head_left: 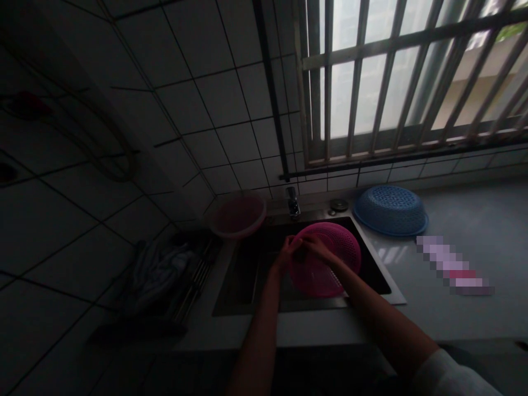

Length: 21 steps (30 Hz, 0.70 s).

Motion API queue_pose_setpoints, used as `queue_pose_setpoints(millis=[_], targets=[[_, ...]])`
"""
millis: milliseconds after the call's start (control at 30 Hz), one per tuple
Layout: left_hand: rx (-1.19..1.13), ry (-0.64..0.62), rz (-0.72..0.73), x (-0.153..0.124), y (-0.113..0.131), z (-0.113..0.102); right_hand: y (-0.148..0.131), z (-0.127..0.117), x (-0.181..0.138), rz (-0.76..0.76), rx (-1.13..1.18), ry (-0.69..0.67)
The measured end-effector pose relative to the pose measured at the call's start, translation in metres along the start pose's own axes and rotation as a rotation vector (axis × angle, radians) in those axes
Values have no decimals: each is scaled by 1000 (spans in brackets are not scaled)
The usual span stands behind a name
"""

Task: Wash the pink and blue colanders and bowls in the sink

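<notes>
A bright pink plastic colander point(350, 247) with a perforated wall sits tilted in the sink point(247, 275). Over its left rim my left hand point(287, 250) and my right hand point(315, 246) meet, fingers curled in toward each other. Something small and dark seems to be between the fingertips, but the dim light hides what it is. The chrome faucet point(292, 202) stands just behind the hands.
A blue perforated basket point(390, 212) lies upside down on the counter right of the sink. At the back left is a pale pink basin point(239, 215). A striped cloth point(163, 269) lies by a dark rack on the left. The barred window point(391, 82) is above.
</notes>
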<state>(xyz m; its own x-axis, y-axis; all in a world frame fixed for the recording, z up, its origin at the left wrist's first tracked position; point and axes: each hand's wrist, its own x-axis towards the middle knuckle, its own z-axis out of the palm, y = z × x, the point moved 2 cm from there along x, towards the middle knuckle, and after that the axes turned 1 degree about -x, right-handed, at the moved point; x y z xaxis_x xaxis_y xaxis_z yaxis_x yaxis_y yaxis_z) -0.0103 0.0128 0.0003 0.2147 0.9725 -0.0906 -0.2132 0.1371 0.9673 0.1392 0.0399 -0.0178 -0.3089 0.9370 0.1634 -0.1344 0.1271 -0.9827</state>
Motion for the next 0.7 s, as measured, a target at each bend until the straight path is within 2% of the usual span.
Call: queue_pose_setpoints(millis=[67,100,233,300,400,433,500,600,667,700], targets=[[-30,6,32,3,-3,2,-2,-1,1,-34,15,66],[-51,3,41,4,-4,2,-2,2,1,-28,27,52],[-104,-35,-22,6,-5,6,3,12,-1,66,51,-97],[-110,-54,-33,5,-5,9,2,6,0,43,41,-23],[-94,-114,-15,1,-4,13,0,-10,3,-37,9,200],[-85,-124,-13,-1,-3,14,0,-12,4,-50,0,219],[-73,-91,-13,-3,-1,11,3,-7,2,-42,-4,126],[-74,22,-7,-4,3,3,8,10,-1,-4,-10,-126],[-67,45,9,-3,3,1,9,13,-2,-1,-28,-163],[-61,32,19,-3,2,2,8,11,-1,-9,-34,-125]])
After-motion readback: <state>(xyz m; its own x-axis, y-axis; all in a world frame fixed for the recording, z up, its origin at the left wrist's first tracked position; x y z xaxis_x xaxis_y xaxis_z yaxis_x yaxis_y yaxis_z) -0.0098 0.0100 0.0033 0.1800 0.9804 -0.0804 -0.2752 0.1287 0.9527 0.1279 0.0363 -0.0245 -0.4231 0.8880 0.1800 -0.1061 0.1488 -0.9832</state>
